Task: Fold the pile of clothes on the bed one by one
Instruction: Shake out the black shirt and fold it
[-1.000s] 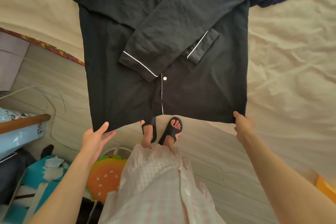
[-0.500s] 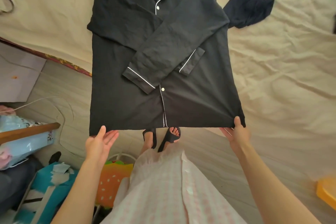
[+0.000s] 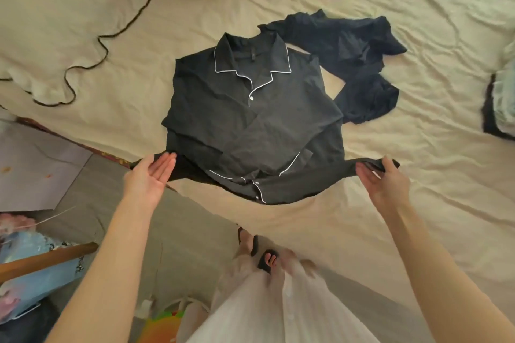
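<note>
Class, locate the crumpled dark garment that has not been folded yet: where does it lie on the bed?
In the head view the crumpled dark garment lies on the cream sheet, right of and just beyond the collared shirt, touching its far right shoulder.

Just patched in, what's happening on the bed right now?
A person is folding a black pajama shirt with white piping on the cream bed sheet. Its sleeves are crossed over the front. The left hand and right hand each hold a bottom corner, hem raised. Another dark garment lies crumpled beside it, unfolded.

Two dark garments: shirt (image 3: pixel 250 125), crumpled piece (image 3: pixel 359 64). Two hands: left (image 3: pixel 149 175), right (image 3: pixel 384 184).
</note>
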